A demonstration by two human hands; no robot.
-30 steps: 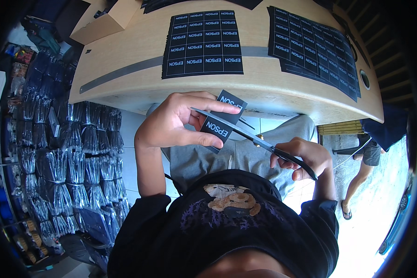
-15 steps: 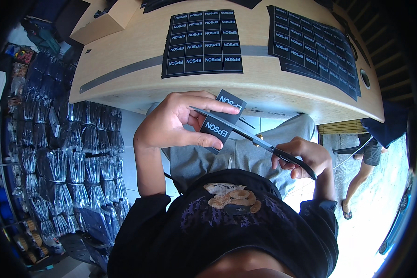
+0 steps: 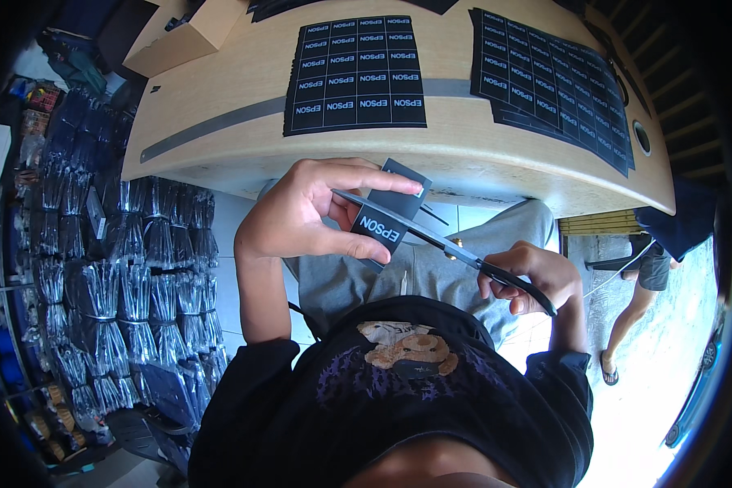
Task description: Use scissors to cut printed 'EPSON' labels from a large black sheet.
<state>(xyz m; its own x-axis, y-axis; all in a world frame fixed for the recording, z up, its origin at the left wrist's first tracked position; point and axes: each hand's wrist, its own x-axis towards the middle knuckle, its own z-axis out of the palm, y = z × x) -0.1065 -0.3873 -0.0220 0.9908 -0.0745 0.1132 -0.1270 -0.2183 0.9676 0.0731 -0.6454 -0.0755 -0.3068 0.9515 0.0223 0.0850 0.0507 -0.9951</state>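
Note:
My left hand [image 3: 289,211] pinches a small strip of black printed labels [image 3: 374,221] between thumb and fingers, just off the near edge of the table. The thumb presses the near label, while the index finger lies along the far one [image 3: 398,202]. In my right hand [image 3: 538,272] is a pair of black-handled scissors [image 3: 455,250], fingers wrapped round the grips. Its metal blades lie slantwise across the strip between the two labels, with their tips near my left fingers. Whether the strip is cut through I cannot tell.
On the wooden table [image 3: 220,98] lie a black label sheet [image 3: 356,77] and a stack of such sheets [image 3: 545,89]. A cardboard box [image 3: 175,45] stands far left. Bundled plastic-wrapped goods [image 3: 106,301] fill the left side. Another person's leg [image 3: 630,321] shows at right.
The far label has tilted under my index finger, and less of its print shows. The scissor blades have shifted slightly across the strip. Both hands keep nearly the same place.

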